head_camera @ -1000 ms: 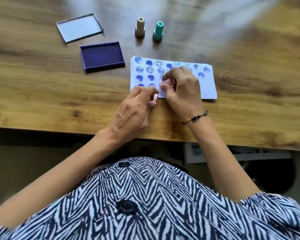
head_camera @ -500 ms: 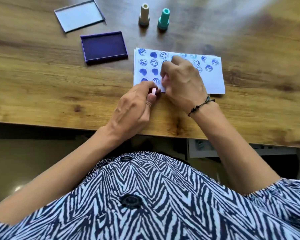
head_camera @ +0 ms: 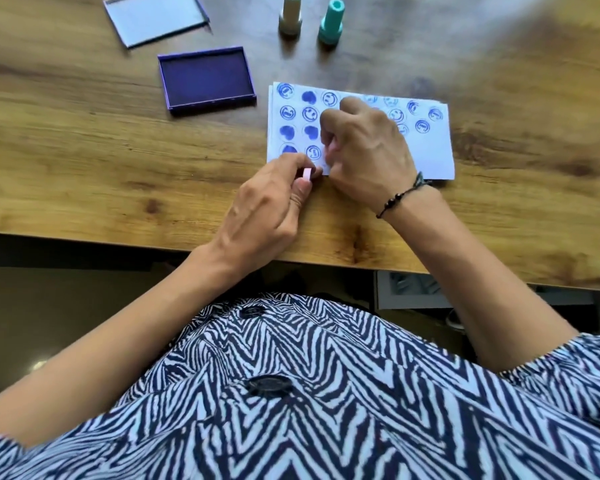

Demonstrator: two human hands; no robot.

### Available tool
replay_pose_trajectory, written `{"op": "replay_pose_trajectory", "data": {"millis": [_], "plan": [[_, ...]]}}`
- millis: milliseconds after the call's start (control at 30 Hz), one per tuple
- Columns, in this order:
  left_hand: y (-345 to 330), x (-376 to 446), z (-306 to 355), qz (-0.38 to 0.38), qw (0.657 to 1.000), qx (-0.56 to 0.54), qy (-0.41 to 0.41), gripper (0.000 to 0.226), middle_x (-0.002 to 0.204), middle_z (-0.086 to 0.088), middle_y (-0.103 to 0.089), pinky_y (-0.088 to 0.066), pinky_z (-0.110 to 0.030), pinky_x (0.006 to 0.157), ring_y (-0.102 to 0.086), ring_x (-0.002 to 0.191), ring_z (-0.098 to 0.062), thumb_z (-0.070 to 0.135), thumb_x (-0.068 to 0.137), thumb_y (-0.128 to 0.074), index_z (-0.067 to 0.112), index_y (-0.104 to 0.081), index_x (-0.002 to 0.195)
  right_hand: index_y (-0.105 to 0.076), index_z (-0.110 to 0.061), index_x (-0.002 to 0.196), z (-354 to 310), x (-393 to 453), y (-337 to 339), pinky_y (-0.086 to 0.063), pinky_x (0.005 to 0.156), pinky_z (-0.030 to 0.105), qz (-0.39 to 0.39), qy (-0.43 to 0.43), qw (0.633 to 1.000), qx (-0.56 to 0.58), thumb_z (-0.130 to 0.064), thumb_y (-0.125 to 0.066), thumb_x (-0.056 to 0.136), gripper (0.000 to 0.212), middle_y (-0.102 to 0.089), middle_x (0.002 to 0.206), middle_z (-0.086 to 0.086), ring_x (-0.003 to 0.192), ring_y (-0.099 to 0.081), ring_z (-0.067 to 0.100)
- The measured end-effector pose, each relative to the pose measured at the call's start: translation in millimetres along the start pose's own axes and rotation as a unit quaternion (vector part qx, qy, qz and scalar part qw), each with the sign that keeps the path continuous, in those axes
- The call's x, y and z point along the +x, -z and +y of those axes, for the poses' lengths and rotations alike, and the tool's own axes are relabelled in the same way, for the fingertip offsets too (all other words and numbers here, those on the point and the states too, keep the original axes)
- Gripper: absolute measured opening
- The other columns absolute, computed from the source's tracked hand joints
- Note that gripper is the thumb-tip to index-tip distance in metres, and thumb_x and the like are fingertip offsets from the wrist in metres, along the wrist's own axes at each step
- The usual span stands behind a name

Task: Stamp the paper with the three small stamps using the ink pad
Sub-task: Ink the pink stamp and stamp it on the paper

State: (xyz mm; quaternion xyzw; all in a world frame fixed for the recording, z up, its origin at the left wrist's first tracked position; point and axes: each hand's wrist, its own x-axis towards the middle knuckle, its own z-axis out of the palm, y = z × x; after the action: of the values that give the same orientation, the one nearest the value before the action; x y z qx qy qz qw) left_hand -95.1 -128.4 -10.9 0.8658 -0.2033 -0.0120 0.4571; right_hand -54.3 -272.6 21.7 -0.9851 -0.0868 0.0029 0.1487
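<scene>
A white paper [head_camera: 430,157] lies on the wooden table, covered with several blue smiley and heart prints. My right hand [head_camera: 368,150] rests on it, fingers closed around a pink stamp [head_camera: 332,147] of which only a sliver shows. At the paper's near left edge my left hand [head_camera: 264,209] pinches a small pink piece [head_camera: 307,174], likely the stamp's cap. The open ink pad [head_camera: 205,77], dark blue, sits left of the paper. A cream stamp [head_camera: 290,15] and a teal stamp [head_camera: 331,22] stand upright behind the paper.
The ink pad's clear lid [head_camera: 155,19] lies at the far left. The table's front edge [head_camera: 118,240] runs just below my wrists. My striped shirt fills the bottom of the view.
My right hand has curled tighter over the pink stamp, which now hardly shows. My left hand still holds the pink piece at the paper's edge. The camera has moved closer.
</scene>
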Motion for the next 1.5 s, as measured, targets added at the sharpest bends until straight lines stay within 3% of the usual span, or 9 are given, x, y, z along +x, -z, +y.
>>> {"op": "replay_pose_trajectory", "data": {"millis": [433,567,667,767,967,1100,1200,1367,1500], "plan": [[-3.0,-0.4,5.1,0.013,0.999,0.035,-0.017,0.025,0.092,-0.016,-0.063,-0.039,-0.031,0.075,-0.057,0.083,-0.028,0.023,0.093,-0.034,0.007,-0.051,0.103,-0.059,-0.016,0.078,-0.3,-3.0,2.3,-0.035,0.062,0.032,-0.004,-0.012,0.999,0.037,-0.017,-0.054,0.075,0.006,-0.056,0.094,0.01,0.083,-0.056,0.034],[-4.4,-0.9,5.8,0.025,0.999,0.041,-0.019,0.026,0.093,-0.016,-0.064,-0.037,-0.027,0.072,-0.057,0.082,-0.028,0.024,0.093,-0.034,0.005,-0.051,0.102,-0.065,-0.019,0.086,7.3,-9.9,10.2,-0.048,0.071,0.036,0.012,-0.021,0.997,0.074,-0.01,-0.049,0.08,0.019,-0.06,0.097,0.007,0.088,-0.059,0.028],[-5.2,-0.6,6.9,0.026,0.999,0.04,-0.02,0.024,0.098,-0.017,-0.066,-0.039,-0.03,0.076,-0.061,0.091,-0.029,0.021,0.095,-0.036,0.003,-0.05,0.103,-0.068,-0.016,0.081,7.2,-18.4,32.1,-0.049,0.064,0.025,0.139,-0.041,0.969,0.201,-0.008,-0.049,0.078,0.021,-0.066,0.081,0.005,0.068,-0.059,0.011],[-5.3,-1.7,6.4,0.026,0.999,0.032,-0.019,0.023,0.1,-0.017,-0.066,-0.042,-0.033,0.076,-0.061,0.093,-0.029,0.022,0.096,-0.036,0.004,-0.049,0.102,-0.067,-0.019,0.078,8.2,-33.7,50.2,-0.055,0.065,0.044,0.229,-0.061,0.921,0.31,-0.014,-0.056,0.076,0.013,-0.071,0.079,0.01,0.07,-0.065,0.03],[-4.8,-1.7,6.6,0.036,0.998,0.03,-0.029,0.024,0.102,-0.017,-0.066,-0.042,-0.033,0.076,-0.061,0.092,-0.028,0.022,0.096,-0.036,0.004,-0.048,0.106,-0.066,-0.019,0.079,7.6,-52.2,41.3,-0.052,0.064,0.054,0.211,-0.101,0.905,0.355,-0.012,-0.067,0.075,0.007,-0.063,0.073,0.007,0.07,-0.06,0.043],[-1.3,-4.0,8.7,0.043,0.998,0.007,-0.04,0.024,0.103,-0.016,-0.066,-0.042,-0.028,0.079,-0.059,0.095,-0.024,0.019,0.094,-0.039,0.003,-0.05,0.108,-0.065,-0.02,0.077,1.5,-60.1,27.0,-0.051,0.06,0.045,0.196,-0.114,0.888,0.399,-0.012,-0.068,0.076,0.009,-0.057,0.066,-0.001,0.065,-0.058,0.03],[0.9,-6.2,11.0,0.068,0.996,-0.049,-0.03,0.024,0.099,-0.011,-0.066,-0.039,-0.015,0.075,-0.057,0.085,-0.01,0.019,0.092,-0.043,0.003,-0.052,0.107,-0.064,-0.024,0.076,-4.3,-64.6,20.3,-0.045,0.048,0.026,0.187,-0.138,0.858,0.458,-0.012,-0.069,0.077,0.013,-0.057,0.063,-0.005,0.055,-0.053,0.007],[-1.9,-0.3,18.8,0.055,0.935,-0.343,0.073,0.014,0.085,-0.002,-0.06,-0.049,-0.021,0.076,-0.056,0.075,-0.009,0.012,0.091,-0.046,0.009,-0.053,0.103,-0.065,-0.017,0.08,-16.2,-67.0,13.2,-0.047,0.046,0.022,0.139,-0.16,0.754,0.622,-0.006,-0.066,0.077,0.012,-0.063,0.062,-0.003,0.046,-0.052,0.009],[-2.4,6.4,20.3,0.052,0.914,-0.393,0.082,0.011,0.082,0.0,-0.061,-0.051,-0.021,0.072,-0.056,0.071,-0.01,0.017,0.087,-0.048,0.017,-0.057,0.094,-0.065,-0.019,0.076,-23.0,-60.6,15.6,-0.05,0.048,0.021,0.148,-0.138,0.765,0.612,-0.008,-0.067,0.076,0.011,-0.066,0.056,-0.008,0.047,-0.057,0.007]]}}
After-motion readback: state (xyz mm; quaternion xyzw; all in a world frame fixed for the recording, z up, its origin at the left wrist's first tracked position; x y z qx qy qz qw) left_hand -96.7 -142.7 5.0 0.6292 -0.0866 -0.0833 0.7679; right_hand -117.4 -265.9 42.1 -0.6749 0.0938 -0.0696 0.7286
